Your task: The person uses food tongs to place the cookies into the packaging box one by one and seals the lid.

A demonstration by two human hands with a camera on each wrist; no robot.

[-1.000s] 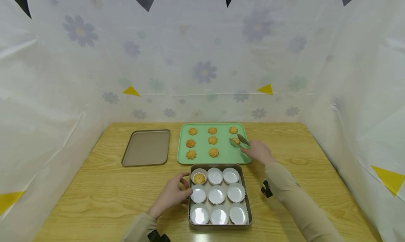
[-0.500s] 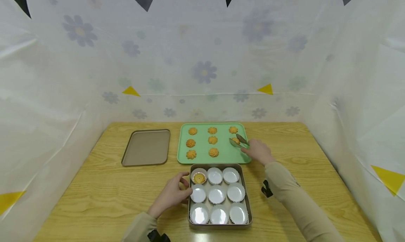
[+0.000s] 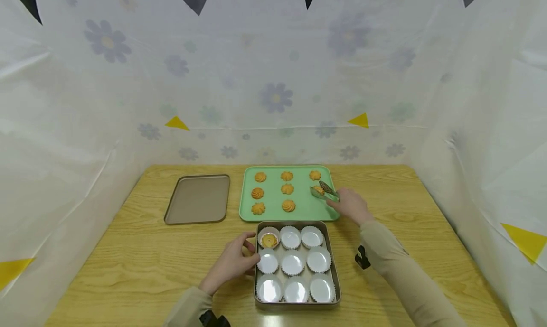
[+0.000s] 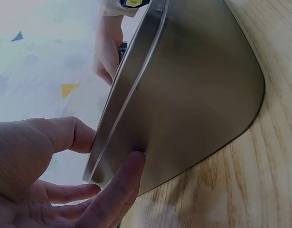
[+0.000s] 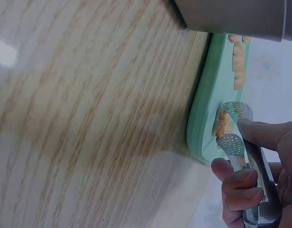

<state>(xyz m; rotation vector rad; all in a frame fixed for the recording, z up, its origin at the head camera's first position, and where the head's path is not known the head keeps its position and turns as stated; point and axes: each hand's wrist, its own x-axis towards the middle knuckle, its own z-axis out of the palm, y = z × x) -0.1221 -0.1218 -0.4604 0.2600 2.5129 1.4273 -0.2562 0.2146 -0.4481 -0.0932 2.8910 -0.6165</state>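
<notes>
My right hand (image 3: 350, 205) holds small perforated metal tongs (image 5: 259, 175) over the right side of a mint-green tray (image 3: 273, 218). One swirled piped cookie (image 3: 318, 190) lies between the tong heads on the tray; I cannot tell whether they press on it. Below the tray stands a deep metal baking pan (image 3: 337, 289) with rows of white fluted cups. A yellow cookie (image 3: 269, 241) sits in the top-left cup (image 3: 269, 230). My left hand (image 3: 234, 258) rests at the pan's left side, thumb at the rim and a fingertip touching the outer wall in the left wrist view.
Several more cookies (image 3: 288, 206) lie in columns on the green tray. A flat brown tray (image 3: 197, 201) is on the wooden table (image 3: 141, 260) to the left. White flower-print sheeting (image 3: 273, 80) surrounds the table, with dark and yellow triangles on it.
My right hand and the tongs have shifted only slightly to the right. The left hand, pan and cookies look unmoved.
</notes>
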